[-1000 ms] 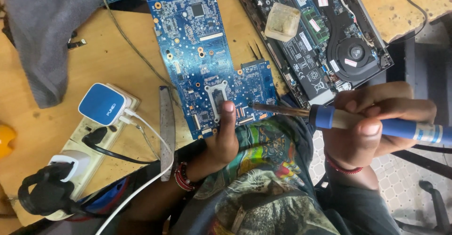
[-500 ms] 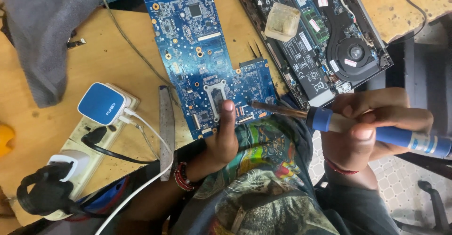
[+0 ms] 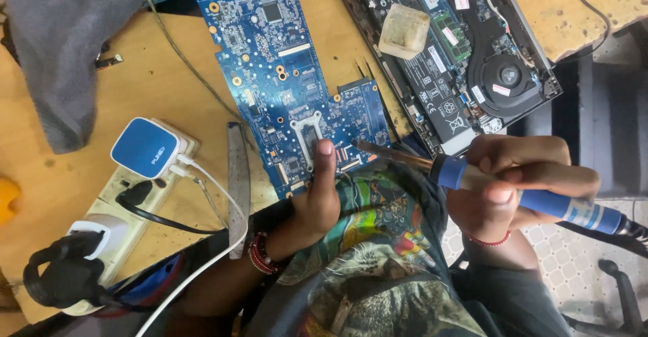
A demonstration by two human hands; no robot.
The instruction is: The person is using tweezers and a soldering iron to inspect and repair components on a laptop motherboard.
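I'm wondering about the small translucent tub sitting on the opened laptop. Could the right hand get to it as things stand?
Probably not right away. The right hand is wrapped around the blue-handled soldering iron, so it has no free fingers. The path itself looks open: nothing stands between it and the translucent tub on the opened laptop.

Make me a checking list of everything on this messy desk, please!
Surface: wooden table, worn and stained.
Job's things: blue circuit board lying flat; soldering iron, tip near the board's lower edge.
Clutter: opened laptop with fan showing, small cloudy tub on it, grey cloth, metal file.
Grippers: left hand pressing a finger on the board; right hand wrapped round the iron's blue handle.
Cables: white cable and black plugs in the power strip, with a blue charger.
Surroundings: tiled floor, chair base.
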